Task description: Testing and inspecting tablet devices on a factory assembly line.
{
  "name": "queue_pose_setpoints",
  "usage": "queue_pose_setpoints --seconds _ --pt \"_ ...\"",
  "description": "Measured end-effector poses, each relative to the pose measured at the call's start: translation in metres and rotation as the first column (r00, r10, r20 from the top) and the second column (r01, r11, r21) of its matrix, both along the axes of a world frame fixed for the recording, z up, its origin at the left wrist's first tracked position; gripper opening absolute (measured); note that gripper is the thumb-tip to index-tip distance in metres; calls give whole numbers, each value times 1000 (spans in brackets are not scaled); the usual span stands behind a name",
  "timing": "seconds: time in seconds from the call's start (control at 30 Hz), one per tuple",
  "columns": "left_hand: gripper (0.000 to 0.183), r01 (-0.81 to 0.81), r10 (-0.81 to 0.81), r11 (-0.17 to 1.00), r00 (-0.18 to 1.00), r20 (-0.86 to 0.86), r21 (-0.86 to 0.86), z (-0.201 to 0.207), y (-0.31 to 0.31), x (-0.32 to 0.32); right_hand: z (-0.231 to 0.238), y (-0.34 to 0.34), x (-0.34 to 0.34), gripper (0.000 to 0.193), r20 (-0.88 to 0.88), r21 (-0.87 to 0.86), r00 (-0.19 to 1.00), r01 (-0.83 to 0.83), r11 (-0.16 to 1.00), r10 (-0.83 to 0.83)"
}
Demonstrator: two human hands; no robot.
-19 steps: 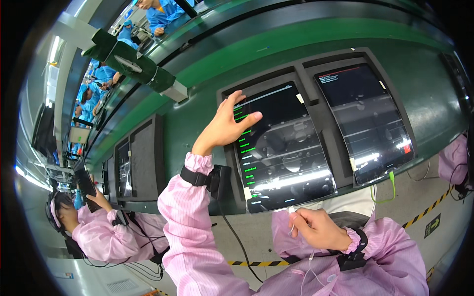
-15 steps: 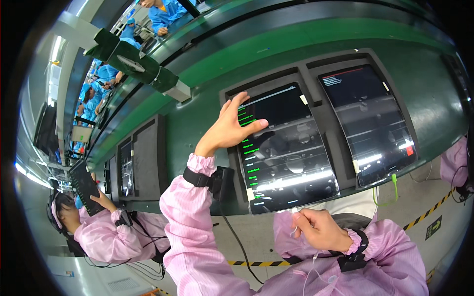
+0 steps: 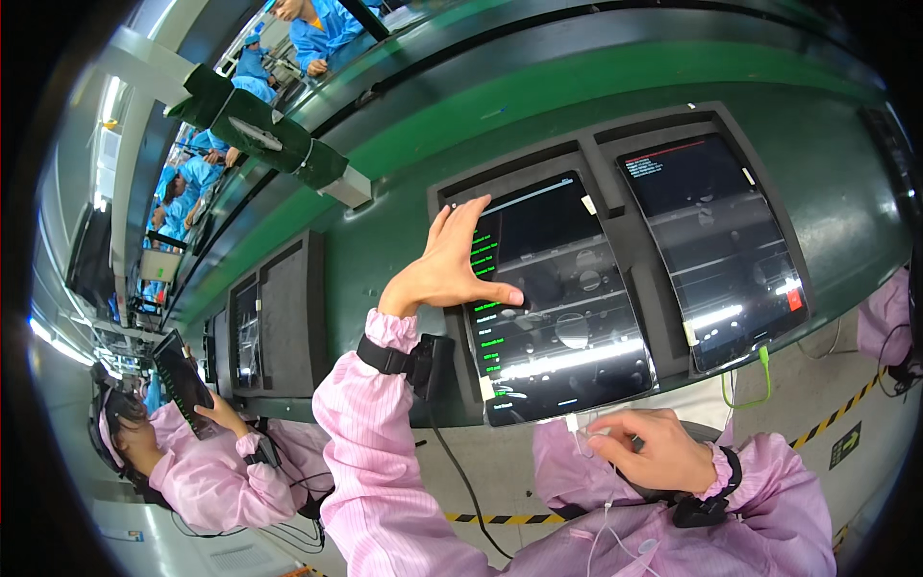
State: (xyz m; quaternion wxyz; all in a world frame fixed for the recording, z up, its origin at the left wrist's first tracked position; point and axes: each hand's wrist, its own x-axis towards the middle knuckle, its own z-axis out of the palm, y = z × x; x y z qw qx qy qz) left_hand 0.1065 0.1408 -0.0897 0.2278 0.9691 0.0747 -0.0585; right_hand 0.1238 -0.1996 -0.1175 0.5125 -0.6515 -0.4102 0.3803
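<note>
A large tablet [image 3: 567, 317] with green text lines down its left side rests in a dark foam tray [image 3: 615, 227]. My left hand [image 3: 450, 262] lies across the tablet's left edge, fingers stretched out and thumb apart over the screen. A white plug [image 3: 574, 422] sits at the tablet's near edge, with a thin white cable [image 3: 608, 510] hanging below. Close beside that plug, my right hand [image 3: 663, 450] is curled, its thumb and forefinger together at the cable. A second tablet [image 3: 713, 250] lies in the tray's right bay, with a green cable [image 3: 766, 370] at its near edge.
The tray stands on a green workbench [image 3: 385, 231]. At left are another foam tray [image 3: 293, 317] and a co-worker in pink [image 3: 216, 471] holding a tablet [image 3: 183, 385]. A green-wrapped post [image 3: 269, 135] stands beyond. People in blue [image 3: 336, 34] work farther off.
My right hand has shifted right and away from the tablet's edge, leaving the white plug in view. My left hand has slid slightly nearer. The tablet's text list has scrolled.
</note>
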Motion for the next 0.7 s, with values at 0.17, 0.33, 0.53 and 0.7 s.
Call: queue_pose_setpoints --seconds 0.17,0.33,0.53,0.7 --pt "133 31 -31 1000 999 -34 -1 -4 6 -2 4 -23 19 32 65 78 844 -536 841 532" --pt "120 2 191 764 955 229 -646 -7 10 -21 -8 -27 8 29 33 317 683 -699 641 730" --pt "111 -42 389 682 866 313 -730 -33 -46 -85 -15 -30 14 29 33 228 847 -524 821 531" --pt "95 -143 553 647 764 331 -749 -44 -91 -107 -15 -24 13 25 92 269 911 -411 871 402"
